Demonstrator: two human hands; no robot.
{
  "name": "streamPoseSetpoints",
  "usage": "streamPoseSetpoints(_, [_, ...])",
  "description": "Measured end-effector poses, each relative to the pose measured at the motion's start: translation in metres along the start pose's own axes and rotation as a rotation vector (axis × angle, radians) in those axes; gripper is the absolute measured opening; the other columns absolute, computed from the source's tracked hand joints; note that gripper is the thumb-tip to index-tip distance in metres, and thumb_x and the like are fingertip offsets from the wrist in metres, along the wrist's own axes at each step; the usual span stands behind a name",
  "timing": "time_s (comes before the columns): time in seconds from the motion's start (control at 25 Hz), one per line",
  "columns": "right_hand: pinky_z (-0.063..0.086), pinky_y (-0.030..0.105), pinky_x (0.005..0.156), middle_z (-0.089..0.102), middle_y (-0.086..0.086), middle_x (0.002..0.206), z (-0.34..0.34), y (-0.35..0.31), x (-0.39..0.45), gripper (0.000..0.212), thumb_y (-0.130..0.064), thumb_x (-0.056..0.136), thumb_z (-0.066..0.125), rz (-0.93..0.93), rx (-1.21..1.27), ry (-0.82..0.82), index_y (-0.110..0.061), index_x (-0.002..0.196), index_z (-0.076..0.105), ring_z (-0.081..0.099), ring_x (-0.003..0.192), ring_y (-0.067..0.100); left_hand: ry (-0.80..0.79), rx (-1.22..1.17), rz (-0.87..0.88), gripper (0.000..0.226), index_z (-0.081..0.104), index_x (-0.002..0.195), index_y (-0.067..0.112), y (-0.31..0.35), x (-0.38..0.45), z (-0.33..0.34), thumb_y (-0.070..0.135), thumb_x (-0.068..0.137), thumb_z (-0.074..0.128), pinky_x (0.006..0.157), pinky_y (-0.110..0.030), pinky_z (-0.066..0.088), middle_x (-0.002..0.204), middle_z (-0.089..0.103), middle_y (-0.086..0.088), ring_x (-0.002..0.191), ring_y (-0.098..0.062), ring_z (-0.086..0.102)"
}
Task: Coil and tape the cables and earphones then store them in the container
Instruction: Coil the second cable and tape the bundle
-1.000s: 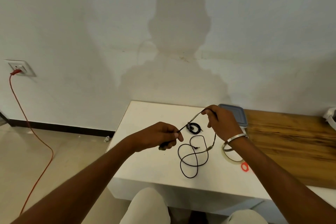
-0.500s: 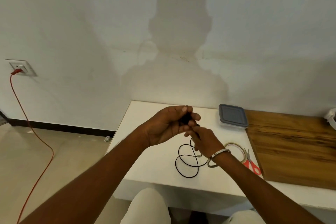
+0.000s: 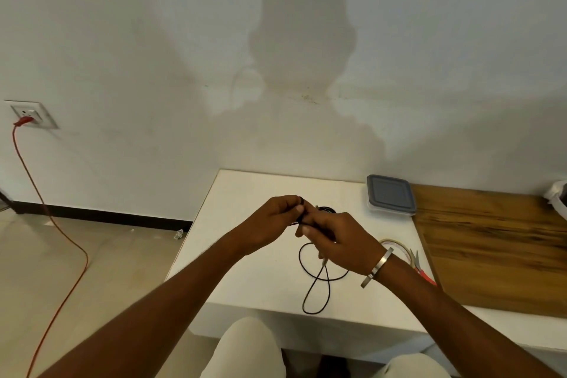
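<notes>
1. Two hands meet above the middle of the white rectangular table (image 3: 245, 255): the left hand (image 3: 270, 221) pinches a small gathered bundle of the thin black cable (image 3: 310, 279) between thumb and curled fingers, and the right hand (image 3: 340, 242) has its fingers curled round the strand just beside it.
2. The uncoiled rest of the cable droops to the tabletop in loose loops that reach the near edge; they could slip over it or cross and snag as the winding draws them in.
3. If either pinch eases, the bundle would likely spring apart.
4. A small black coil (image 3: 326, 209) lies just beyond the hands.
5. The roll of clear tape (image 3: 395, 247) and red-handled scissors (image 3: 422, 270) lie by the right wrist.
6. The grey-lidded plastic container (image 3: 390, 195) sits shut at the far edge, beside the wooden board (image 3: 497, 248); its lid must come off before storing.
</notes>
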State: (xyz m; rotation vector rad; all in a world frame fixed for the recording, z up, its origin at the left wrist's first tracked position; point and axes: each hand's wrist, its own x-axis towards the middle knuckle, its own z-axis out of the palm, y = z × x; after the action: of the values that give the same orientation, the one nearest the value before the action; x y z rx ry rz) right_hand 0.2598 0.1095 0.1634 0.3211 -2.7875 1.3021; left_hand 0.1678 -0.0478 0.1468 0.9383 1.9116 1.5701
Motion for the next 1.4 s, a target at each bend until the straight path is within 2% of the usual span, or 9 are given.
streamPoseSetpoints(0.12, [0.055, 0.029, 0.054, 0.063, -0.011, 0.063, -0.013, 0.006, 0.003, 0.010, -0.020, 0.093, 0.054, 0.033, 0.037, 0.117, -0.016, 0.090, 0.063, 0.058, 0.051, 0.010, -0.040, -0.030, -0.052, 0.032, 0.061, 0.088, 0.009, 0.000, -0.006, 0.005, 0.011, 0.104, 0.034, 0.084, -0.022, 0.046, 0.081, 0.060, -0.004, 0.080, -0.012, 0.060])
streamPoseSetpoints(0.28, [0.055, 0.030, 0.053, 0.066, 0.001, 0.074, -0.021, 0.017, 0.012, 0.006, -0.023, 0.092, 0.056, 0.037, -0.004, 0.231, -0.019, 0.091, 0.060, 0.062, 0.055, 0.018, -0.101, -0.180, -0.070, 0.035, 0.064, 0.095, 0.009, 0.002, -0.007, 0.011, 0.027, 0.099, 0.034, 0.084, -0.030, 0.049, 0.080, 0.062, -0.004, 0.079, -0.022, 0.060])
streamPoseSetpoints(0.44, [0.049, 0.022, 0.054, 0.066, 0.009, 0.075, -0.022, 0.023, 0.016, 0.009, -0.023, 0.090, 0.059, 0.035, 0.002, 0.302, -0.014, 0.091, 0.061, 0.058, 0.061, 0.017, -0.142, -0.313, -0.072, 0.032, 0.063, 0.096, 0.007, 0.007, -0.006, 0.017, 0.026, 0.097, 0.038, 0.088, -0.042, 0.052, 0.076, 0.062, -0.005, 0.078, -0.030, 0.061])
streamPoseSetpoints(0.72, [0.046, 0.023, 0.060, 0.059, -0.015, 0.069, 0.001, 0.034, 0.021, 0.016, -0.007, 0.091, 0.049, 0.146, 0.202, 0.230, -0.018, 0.086, 0.061, 0.055, 0.064, 0.011, -0.171, -0.674, -0.015, 0.033, 0.057, 0.113, -0.003, 0.020, -0.003, 0.019, 0.017, 0.099, 0.034, 0.091, -0.041, 0.054, 0.099, 0.069, -0.017, 0.091, -0.031, 0.069])
streamPoseSetpoints(0.84, [0.043, 0.023, 0.052, 0.055, -0.005, 0.059, 0.014, 0.026, 0.015, 0.031, -0.002, 0.094, 0.043, 0.191, 0.149, 0.167, -0.021, 0.073, 0.056, 0.050, 0.047, 0.005, -0.065, -0.803, 0.012, 0.035, 0.056, 0.118, -0.005, 0.024, 0.002, 0.019, 0.011, 0.102, 0.030, 0.096, -0.041, 0.053, 0.113, 0.066, -0.023, 0.106, -0.034, 0.065])
streamPoseSetpoints(0.96, [0.044, 0.028, 0.051, 0.054, 0.004, 0.055, 0.024, 0.017, 0.006, 0.031, -0.013, 0.099, 0.038, 0.134, 0.172, 0.118, -0.021, 0.072, 0.051, 0.048, 0.044, 0.013, 0.024, -0.723, 0.039, 0.036, 0.056, 0.123, -0.001, 0.019, 0.007, 0.016, 0.013, 0.104, 0.030, 0.100, -0.037, 0.050, 0.122, 0.063, -0.020, 0.117, -0.031, 0.060])
streamPoseSetpoints(1.08, [0.048, 0.027, 0.051, 0.053, 0.000, 0.054, 0.024, 0.018, 0.006, 0.021, -0.018, 0.099, 0.041, 0.188, 0.238, 0.091, -0.020, 0.087, 0.059, 0.050, 0.043, 0.012, 0.090, -0.530, 0.068, 0.034, 0.059, 0.123, 0.002, 0.010, 0.009, 0.013, 0.014, 0.104, 0.033, 0.103, -0.036, 0.047, 0.122, 0.064, -0.017, 0.121, -0.029, 0.058])
streamPoseSetpoints(1.28, [0.049, 0.018, 0.059, 0.056, 0.002, 0.053, 0.015, 0.012, -0.005, 0.019, -0.021, 0.097, 0.047, 0.140, 0.147, -0.135, -0.017, 0.102, 0.065, 0.054, 0.046, 0.012, 0.208, -0.167, 0.070, 0.032, 0.062, 0.119, 0.005, 0.003, 0.010, 0.001, 0.012, 0.104, 0.035, 0.103, -0.027, 0.046, 0.116, 0.068, -0.009, 0.114, -0.015, 0.062])
streamPoseSetpoints(1.4, [0.048, 0.022, 0.057, 0.056, 0.009, 0.054, 0.005, 0.002, -0.007, 0.016, -0.020, 0.095, 0.051, 0.050, 0.141, -0.159, -0.019, 0.101, 0.066, 0.053, 0.047, 0.013, 0.160, 0.042, 0.051, 0.030, 0.065, 0.111, 0.008, -0.002, 0.006, -0.003, 0.014, 0.104, 0.036, 0.097, -0.021, 0.046, 0.109, 0.070, -0.005, 0.107, -0.010, 0.063])
